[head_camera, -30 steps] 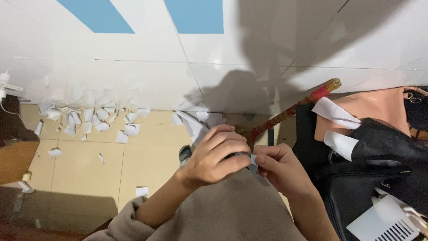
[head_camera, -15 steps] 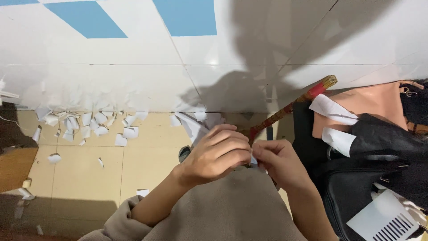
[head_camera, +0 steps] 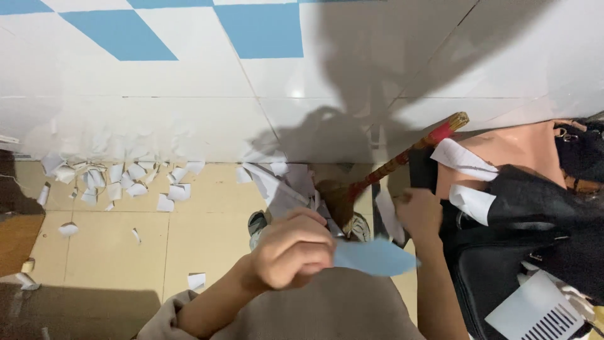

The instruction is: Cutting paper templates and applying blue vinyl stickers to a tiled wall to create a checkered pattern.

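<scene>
My hands were pressed together half a second ago; now they are apart. My left hand (head_camera: 292, 252) is closed around one pale blue piece (head_camera: 371, 257), which sticks out to the right over my lap. My right hand (head_camera: 420, 214) has gone to the black bag (head_camera: 503, 264); whether it grips anything I cannot tell. One broom (head_camera: 393, 167) leans on the wall, with many paper scraps (head_camera: 119, 182) on the floor.

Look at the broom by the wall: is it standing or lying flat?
Standing, tilted. The broom has its handle tip against the white tiled wall and its bristles down on the floor.
</scene>
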